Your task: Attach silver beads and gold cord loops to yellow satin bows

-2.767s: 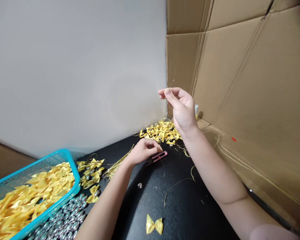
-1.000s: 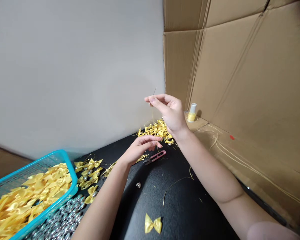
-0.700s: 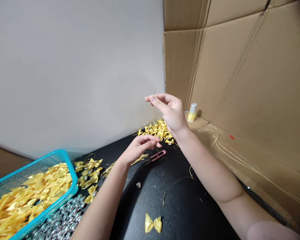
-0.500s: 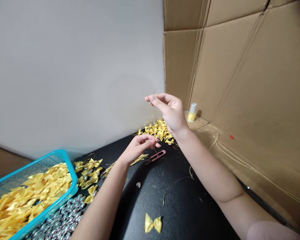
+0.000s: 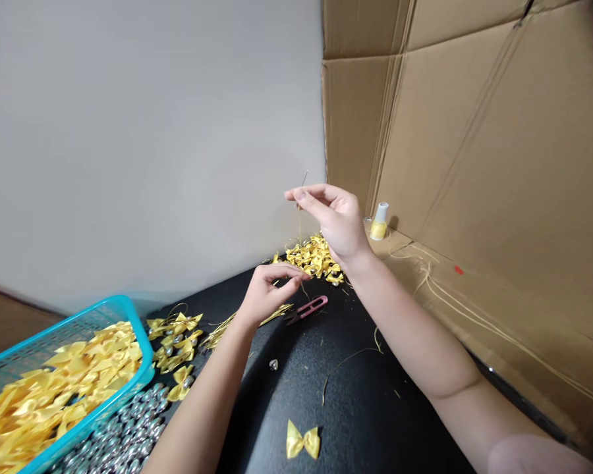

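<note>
Raised in front of the wall, my right hand [image 5: 338, 217] pinches a sewing needle [image 5: 304, 178] that points upward. A thin yellow thread [image 5: 300, 227] runs down from those fingers towards my left hand [image 5: 271, 289]. My left hand is lower, thumb and fingertips pinched together on the thread. Just below it lie pink-handled thread snips [image 5: 309, 308] and a bundle of gold strands [image 5: 222, 332]. A single silver heart-shaped bead [image 5: 273, 365] rests on the black table [image 5: 366, 408]. Nearest to me lies one yellow ribbon bow [image 5: 303, 441].
A turquoise basket [image 5: 138, 329] of yellow bows stands at left, beside many silver beads [image 5: 123, 428]. Bows with beads lie in a small group [image 5: 178, 336] and a far pile [image 5: 316, 253]. A thread spool [image 5: 379, 222] stands by the cardboard wall [image 5: 474, 131].
My left hand's fingers have straightened and drawn together at the thread, and the hand has shifted slightly left. My right hand with the needle has barely moved.
</note>
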`<state>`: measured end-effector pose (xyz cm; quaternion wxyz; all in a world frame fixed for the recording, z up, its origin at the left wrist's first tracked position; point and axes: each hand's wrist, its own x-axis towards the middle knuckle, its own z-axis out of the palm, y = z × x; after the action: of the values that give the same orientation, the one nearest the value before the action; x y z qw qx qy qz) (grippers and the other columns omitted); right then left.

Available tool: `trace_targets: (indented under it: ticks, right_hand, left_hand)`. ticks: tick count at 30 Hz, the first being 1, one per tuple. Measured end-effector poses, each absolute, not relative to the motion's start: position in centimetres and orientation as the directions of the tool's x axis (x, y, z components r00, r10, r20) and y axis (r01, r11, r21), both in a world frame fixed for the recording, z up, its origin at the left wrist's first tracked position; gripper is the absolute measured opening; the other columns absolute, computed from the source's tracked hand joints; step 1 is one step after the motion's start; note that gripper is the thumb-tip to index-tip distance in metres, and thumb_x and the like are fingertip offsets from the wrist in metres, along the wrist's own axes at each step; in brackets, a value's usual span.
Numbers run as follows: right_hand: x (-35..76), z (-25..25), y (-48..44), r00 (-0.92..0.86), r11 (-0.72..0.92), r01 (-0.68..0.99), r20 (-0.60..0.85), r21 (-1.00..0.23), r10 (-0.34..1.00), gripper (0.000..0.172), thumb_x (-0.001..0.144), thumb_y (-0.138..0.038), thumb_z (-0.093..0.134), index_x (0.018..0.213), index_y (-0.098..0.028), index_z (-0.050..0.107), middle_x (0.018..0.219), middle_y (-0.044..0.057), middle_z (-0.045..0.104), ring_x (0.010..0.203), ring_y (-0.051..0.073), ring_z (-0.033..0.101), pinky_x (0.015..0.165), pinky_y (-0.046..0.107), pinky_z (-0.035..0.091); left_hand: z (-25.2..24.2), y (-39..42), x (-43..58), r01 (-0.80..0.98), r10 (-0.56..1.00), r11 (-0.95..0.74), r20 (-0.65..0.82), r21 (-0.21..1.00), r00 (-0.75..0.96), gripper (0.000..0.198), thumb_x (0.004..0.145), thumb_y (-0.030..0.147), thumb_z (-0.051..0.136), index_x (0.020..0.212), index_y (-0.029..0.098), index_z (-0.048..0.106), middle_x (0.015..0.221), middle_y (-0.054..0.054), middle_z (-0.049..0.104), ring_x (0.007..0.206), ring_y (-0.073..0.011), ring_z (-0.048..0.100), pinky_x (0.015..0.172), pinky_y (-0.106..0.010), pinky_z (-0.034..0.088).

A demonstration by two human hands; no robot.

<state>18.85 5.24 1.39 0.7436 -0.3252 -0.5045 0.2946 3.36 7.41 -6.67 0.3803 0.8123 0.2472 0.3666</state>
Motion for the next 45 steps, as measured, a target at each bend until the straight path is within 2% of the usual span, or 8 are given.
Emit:
trace_targets:
  ticks: [10,17,21,25,35,42,45]
  right_hand:
    - [18.9,1.3,5.4,0.314,0.617,-0.106,0.563,-0.780,0.765,0.013,0.081,-0.019,0.067,0.069,-0.023,0.070,0.080,-0.002,0.075,0.083,0.011,0.068,0.088,0.030,0.054]
    - [19.1,0.9,5.4,0.285,0.676,-0.079,0.633,-0.733,0.720,0.010,0.081,-0.028,0.069,0.073,-0.023,0.070,0.078,-0.002,0.074,0.079,0.011,0.067,0.081,0.028,0.054]
    - [19.1,0.8,5.4,0.264,0.671,-0.023,0.643,-0.741,0.719,0.014,0.083,-0.033,0.067,0.075,-0.021,0.067,0.079,-0.001,0.073,0.077,0.011,0.066,0.077,0.027,0.052]
    - [19.0,0.8,5.5,0.300,0.670,-0.041,0.630,-0.741,0.716,0.015,0.084,-0.030,0.065,0.073,-0.019,0.064,0.072,-0.001,0.071,0.068,0.010,0.063,0.068,0.025,0.049]
    - [19.7,0.6,6.3,0.403,0.645,-0.005,0.589,-0.764,0.700,0.012,0.084,-0.025,0.063,0.074,-0.018,0.060,0.071,-0.001,0.069,0.066,0.009,0.061,0.066,0.026,0.046]
    - [20.2,0.0,7.3,0.460,0.627,0.031,0.568,-0.778,0.682,0.013,0.085,-0.025,0.062,0.074,-0.018,0.058,0.071,-0.001,0.067,0.065,0.009,0.058,0.069,0.026,0.046]
    - [20.4,0.1,7.4,0.486,0.611,0.018,0.541,-0.791,0.686,0.013,0.085,-0.024,0.061,0.073,-0.018,0.058,0.072,-0.001,0.068,0.065,0.009,0.056,0.070,0.027,0.046]
  left_hand:
    - [-6.1,7.2,3.3,0.255,0.595,-0.774,0.528,0.580,0.606,0.017,0.082,0.025,0.060,0.070,0.020,0.070,0.075,-0.005,0.076,0.071,-0.0192,0.068,0.075,-0.032,0.050]
    - [-5.9,7.3,3.3,0.281,0.576,-0.795,0.524,0.537,0.627,0.018,0.083,0.024,0.058,0.068,0.020,0.066,0.072,-0.004,0.074,0.069,-0.0180,0.066,0.072,-0.031,0.048]
    - [-5.8,7.3,3.3,0.271,0.575,-0.790,0.512,0.549,0.639,0.018,0.082,0.022,0.058,0.066,0.019,0.065,0.071,-0.004,0.073,0.068,-0.0174,0.065,0.070,-0.030,0.049]
    - [-5.7,7.3,3.2,0.232,0.563,-0.785,0.506,0.574,0.653,0.019,0.080,0.017,0.056,0.065,0.019,0.066,0.070,-0.004,0.073,0.068,-0.0166,0.066,0.069,-0.028,0.051]
    - [-4.6,6.0,3.9,0.123,0.471,-0.810,0.511,0.573,0.719,0.017,0.081,0.018,0.060,0.073,0.019,0.075,0.070,-0.004,0.074,0.069,-0.0170,0.064,0.069,-0.029,0.051]
    - [-4.1,5.4,4.1,0.054,0.476,-0.708,0.419,0.705,0.773,0.018,0.082,0.016,0.060,0.073,0.018,0.076,0.070,-0.005,0.074,0.067,-0.0157,0.063,0.072,-0.028,0.048]
    - [-4.1,5.4,4.1,0.051,0.518,-0.598,0.337,0.800,0.786,0.019,0.082,0.018,0.059,0.071,0.017,0.075,0.070,-0.006,0.074,0.067,-0.0157,0.064,0.070,-0.028,0.048]
